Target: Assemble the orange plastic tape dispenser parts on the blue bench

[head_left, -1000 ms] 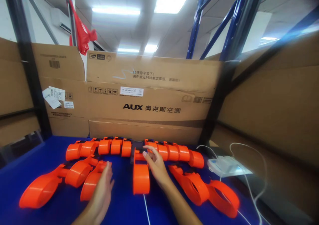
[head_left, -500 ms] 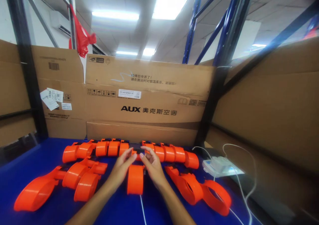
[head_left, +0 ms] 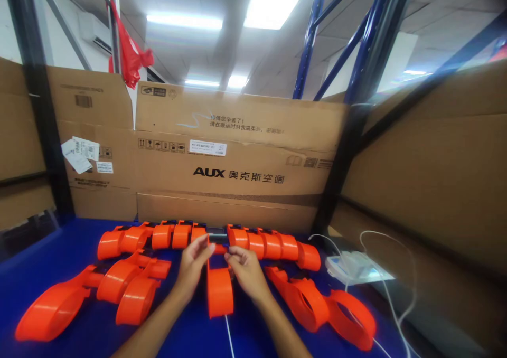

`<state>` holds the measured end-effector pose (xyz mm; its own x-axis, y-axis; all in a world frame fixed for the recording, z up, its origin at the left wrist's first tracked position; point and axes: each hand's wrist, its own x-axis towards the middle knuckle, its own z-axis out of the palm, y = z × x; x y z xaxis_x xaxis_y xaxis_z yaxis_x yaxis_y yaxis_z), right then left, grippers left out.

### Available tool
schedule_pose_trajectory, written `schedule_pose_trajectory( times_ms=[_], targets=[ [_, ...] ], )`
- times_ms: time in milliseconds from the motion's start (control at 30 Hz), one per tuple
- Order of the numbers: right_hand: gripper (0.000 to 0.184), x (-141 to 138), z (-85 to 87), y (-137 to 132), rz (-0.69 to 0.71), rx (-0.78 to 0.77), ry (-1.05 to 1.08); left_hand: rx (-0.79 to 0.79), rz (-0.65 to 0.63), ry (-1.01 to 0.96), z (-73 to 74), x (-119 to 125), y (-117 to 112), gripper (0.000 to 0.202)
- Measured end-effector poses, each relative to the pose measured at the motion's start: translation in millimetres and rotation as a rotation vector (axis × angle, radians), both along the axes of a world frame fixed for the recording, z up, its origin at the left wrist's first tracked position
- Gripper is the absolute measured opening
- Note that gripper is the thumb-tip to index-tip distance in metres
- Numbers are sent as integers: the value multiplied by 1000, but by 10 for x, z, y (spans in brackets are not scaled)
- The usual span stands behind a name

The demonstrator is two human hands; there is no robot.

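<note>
Left hand (head_left: 194,267) and right hand (head_left: 248,274), equally close, pinch the orange looped band (head_left: 221,293) at its far end, lengthwise toward the near edge of the bench (head_left: 192,334).

Blue tabletop (head_left: 200,334): orange looped parts (head_left: 134,308) along back and sides, white cable (head_left: 228,332).

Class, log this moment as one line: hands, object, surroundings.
Left hand: at far end of orange plastic-looking loop | right hand: same end, opposite side | around: similar loops, blue flat tabletop, brown cardboard panel
</note>
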<state>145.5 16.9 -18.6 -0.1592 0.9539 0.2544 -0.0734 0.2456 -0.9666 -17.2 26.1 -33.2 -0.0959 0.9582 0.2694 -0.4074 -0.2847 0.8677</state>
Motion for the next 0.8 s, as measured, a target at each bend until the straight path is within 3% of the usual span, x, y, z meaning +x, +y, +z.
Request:
schedule_pose_trajectory(
  times_ms=[133,467,800],
  targets=[
    [34,-24,-24,-13,-22,-3,-47,-11,1,-4,-6,5,18,46],
    [7,-39,3,-84,-36,53,-163,-22,22,41,23,-5,-20,46],
    [20,-49,15,-83,-37,79,-214,-21,35,85,17,-18,-35,47]
  ],
)
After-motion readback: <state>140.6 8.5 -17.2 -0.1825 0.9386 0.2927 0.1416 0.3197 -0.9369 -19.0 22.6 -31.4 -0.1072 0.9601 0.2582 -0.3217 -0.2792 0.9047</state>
